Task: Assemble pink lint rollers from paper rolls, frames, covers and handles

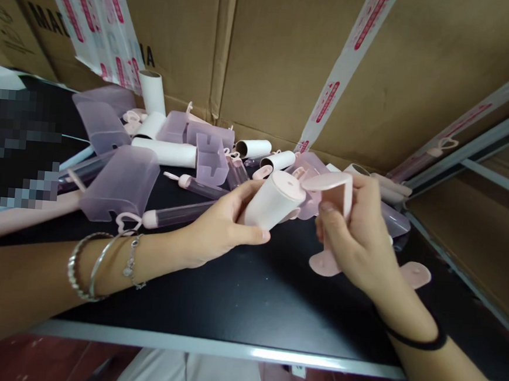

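My left hand (216,225) grips a white paper roll (271,202) with a pink end cap, held tilted above the black table (228,297). My right hand (359,237) holds a pink plastic roller frame (336,191) right beside the roll's capped end, its round lower end (324,263) pointing down. Another pink round piece (415,275) lies on the table just right of my right hand. Bracelets sit on my left wrist, a black band on my right.
Behind my hands lies a pile of translucent purple covers (120,183), white rolls (164,152) and pink-capped clear handles (182,214). Taped cardboard boxes (291,58) wall the back and right. A pixelated dark area (15,148) lies at the left.
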A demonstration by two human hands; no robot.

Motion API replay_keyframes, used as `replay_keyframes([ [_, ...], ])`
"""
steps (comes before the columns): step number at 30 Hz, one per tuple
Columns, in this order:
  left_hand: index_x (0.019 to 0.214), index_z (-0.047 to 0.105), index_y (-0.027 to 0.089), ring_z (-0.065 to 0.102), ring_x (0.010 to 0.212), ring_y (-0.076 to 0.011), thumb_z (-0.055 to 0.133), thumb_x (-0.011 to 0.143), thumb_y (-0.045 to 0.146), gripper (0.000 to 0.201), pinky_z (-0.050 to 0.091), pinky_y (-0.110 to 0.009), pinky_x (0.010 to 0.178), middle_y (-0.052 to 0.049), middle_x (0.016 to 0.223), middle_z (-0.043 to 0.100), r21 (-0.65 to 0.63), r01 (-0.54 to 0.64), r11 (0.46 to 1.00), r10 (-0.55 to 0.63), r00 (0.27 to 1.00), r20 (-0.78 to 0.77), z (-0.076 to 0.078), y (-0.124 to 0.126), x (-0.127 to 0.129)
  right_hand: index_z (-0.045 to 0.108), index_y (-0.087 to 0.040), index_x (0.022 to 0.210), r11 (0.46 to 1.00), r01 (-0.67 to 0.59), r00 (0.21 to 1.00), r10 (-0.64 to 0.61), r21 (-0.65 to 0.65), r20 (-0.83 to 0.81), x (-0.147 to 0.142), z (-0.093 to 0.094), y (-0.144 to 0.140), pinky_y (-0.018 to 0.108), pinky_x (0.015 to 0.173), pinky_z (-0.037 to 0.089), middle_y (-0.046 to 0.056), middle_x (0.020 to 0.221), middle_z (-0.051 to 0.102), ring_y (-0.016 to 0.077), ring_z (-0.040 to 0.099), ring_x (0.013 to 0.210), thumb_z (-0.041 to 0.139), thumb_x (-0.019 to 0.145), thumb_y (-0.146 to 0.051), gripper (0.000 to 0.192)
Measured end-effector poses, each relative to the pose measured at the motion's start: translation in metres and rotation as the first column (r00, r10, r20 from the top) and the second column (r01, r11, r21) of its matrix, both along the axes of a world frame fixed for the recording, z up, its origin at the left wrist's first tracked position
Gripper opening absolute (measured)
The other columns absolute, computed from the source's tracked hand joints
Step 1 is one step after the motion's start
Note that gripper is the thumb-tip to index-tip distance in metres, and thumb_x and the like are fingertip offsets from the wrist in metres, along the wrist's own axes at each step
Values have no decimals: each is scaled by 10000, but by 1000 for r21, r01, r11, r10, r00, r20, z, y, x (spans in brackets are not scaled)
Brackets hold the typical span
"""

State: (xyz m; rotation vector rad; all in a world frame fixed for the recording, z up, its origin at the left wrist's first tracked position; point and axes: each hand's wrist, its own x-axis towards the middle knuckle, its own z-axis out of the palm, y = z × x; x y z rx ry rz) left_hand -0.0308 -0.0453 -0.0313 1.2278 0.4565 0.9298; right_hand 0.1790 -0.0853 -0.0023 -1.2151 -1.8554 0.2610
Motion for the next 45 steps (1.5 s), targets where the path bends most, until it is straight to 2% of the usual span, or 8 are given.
replay_keyframes([
  [5,1326,480,175,519,1272,-252,764,775,276,628,387,-358,1071,-103,1367,575,154,27,988,-10,993,-115,-3,1,1,350,-239,1331,998,-51,998,50,-44,-31,-20,-13,-7,536,1012,474,153,1342,497,295,525,1247,423,983,-406,393],
  [11,1351,451,201,584,1185,-249,693,838,436,613,475,-322,941,-100,1333,594,158,95,983,-73,987,-143,-1,-7,2,63,-250,1462,997,-52,998,49,-64,-37,-30,-20,-12,591,1131,349,181,1486,326,293,396,1388,436,981,-435,637],
  [18,1279,475,289,629,887,-168,726,812,379,538,506,-263,750,-19,1140,627,118,-198,973,200,980,-8,0,-8,4,-63,-264,1521,956,-229,973,226,-183,-39,-40,-25,-14,551,1171,337,145,1621,91,302,192,1504,531,934,-448,855],
  [22,1220,475,315,606,706,-119,696,820,349,458,511,-237,628,18,1044,626,12,-257,966,256,965,59,0,2,8,-126,-292,1525,857,-352,920,244,-375,-306,-51,-31,-11,449,834,611,166,1555,281,290,567,1211,541,917,-475,921],
  [24,1194,468,302,587,646,-111,680,821,334,430,503,-224,561,25,968,617,-27,-310,951,310,950,39,-1,6,10,-126,-289,1534,806,-412,881,235,-424,-411,-55,-35,-8,403,695,629,163,1476,395,235,649,973,514,926,-472,901],
  [29,1175,451,299,553,575,-120,625,842,327,377,478,-227,473,29,872,590,-72,-356,932,354,934,-41,-2,11,12,-93,-313,1547,787,-431,859,207,-442,-468,-57,-43,-2,363,663,617,130,1493,386,178,609,856,524,915,-451,895],
  [37,1133,494,260,592,812,-155,612,843,303,316,514,-303,762,3,1010,599,9,-445,895,445,893,-66,-5,16,19,-136,-309,1540,803,-365,893,158,-472,-422,-58,-45,-5,349,560,588,178,1489,341,164,579,759,530,901,-471,937],
  [45,1111,497,256,601,856,-171,619,829,277,308,509,-315,789,1,1006,606,-16,-448,894,446,892,-71,-4,21,22,-185,-311,1533,810,-349,910,174,-471,-375,-57,-47,-2,355,579,581,175,1484,340,160,572,739,484,920,-497,927],
])
